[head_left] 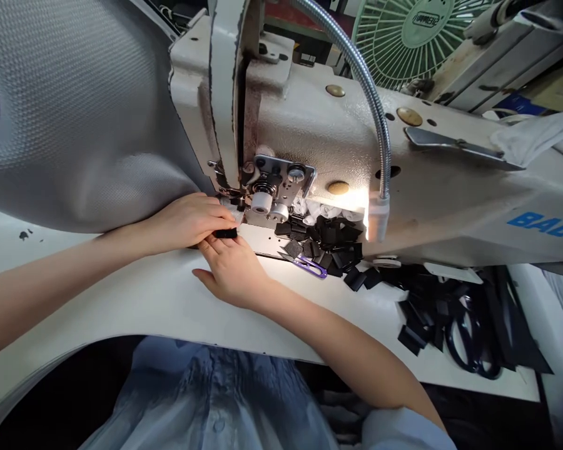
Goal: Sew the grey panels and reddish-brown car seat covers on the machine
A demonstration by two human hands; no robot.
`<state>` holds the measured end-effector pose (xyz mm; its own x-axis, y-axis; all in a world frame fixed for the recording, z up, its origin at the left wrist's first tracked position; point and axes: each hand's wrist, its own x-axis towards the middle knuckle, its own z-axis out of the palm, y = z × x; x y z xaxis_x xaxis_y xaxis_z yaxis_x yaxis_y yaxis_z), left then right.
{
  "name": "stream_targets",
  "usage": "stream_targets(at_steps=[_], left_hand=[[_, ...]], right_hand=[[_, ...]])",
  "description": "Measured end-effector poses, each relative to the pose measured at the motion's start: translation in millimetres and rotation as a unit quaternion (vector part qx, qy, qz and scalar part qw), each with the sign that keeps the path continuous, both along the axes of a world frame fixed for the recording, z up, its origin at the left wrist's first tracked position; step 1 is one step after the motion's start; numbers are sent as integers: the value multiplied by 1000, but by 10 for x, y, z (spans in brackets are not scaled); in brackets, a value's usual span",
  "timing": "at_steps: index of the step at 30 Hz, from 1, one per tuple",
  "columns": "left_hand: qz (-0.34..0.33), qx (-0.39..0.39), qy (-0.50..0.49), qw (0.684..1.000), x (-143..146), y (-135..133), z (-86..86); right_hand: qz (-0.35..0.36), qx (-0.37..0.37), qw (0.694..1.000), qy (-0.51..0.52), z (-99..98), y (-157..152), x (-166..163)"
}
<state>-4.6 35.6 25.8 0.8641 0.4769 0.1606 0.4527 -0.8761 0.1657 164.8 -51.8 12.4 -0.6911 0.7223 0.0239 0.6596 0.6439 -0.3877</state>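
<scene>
My left hand lies at the needle area of a sewing machine, fingers close together over a small black fabric piece. Just below it, my right hand rests on the machine bed, fingers stretched forward to the black piece and thumb spread aside. A large grey textured sheet bulges up at the left, and its lower edge runs under my left wrist. My fingers partly hide the black piece and what lies beneath it. The presser foot is hard to make out behind my left fingertips.
Many small black fabric pieces are heaped right of the needle, with purple thread snips beside them. Dark-handled scissors and more black pieces lie farther right. A lit lamp hangs from a flexible neck. A green fan stands behind.
</scene>
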Motion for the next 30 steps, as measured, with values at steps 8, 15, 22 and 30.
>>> stream_targets(at_steps=[8, 15, 22, 30], left_hand=[[9, -26, 23, 999, 16, 77, 65], [-10, -40, 10, 999, -30, 176, 32], [-47, 36, 14, 998, -23, 253, 5], [-76, 85, 10, 993, -62, 255, -66]], right_hand=[[-32, 31, 999, -7, -41, -57, -85], [-33, 5, 999, 6, -6, -21, -58], [-46, 15, 999, 6, 13, 23, -35], [-68, 51, 996, 7, -48, 23, -73]])
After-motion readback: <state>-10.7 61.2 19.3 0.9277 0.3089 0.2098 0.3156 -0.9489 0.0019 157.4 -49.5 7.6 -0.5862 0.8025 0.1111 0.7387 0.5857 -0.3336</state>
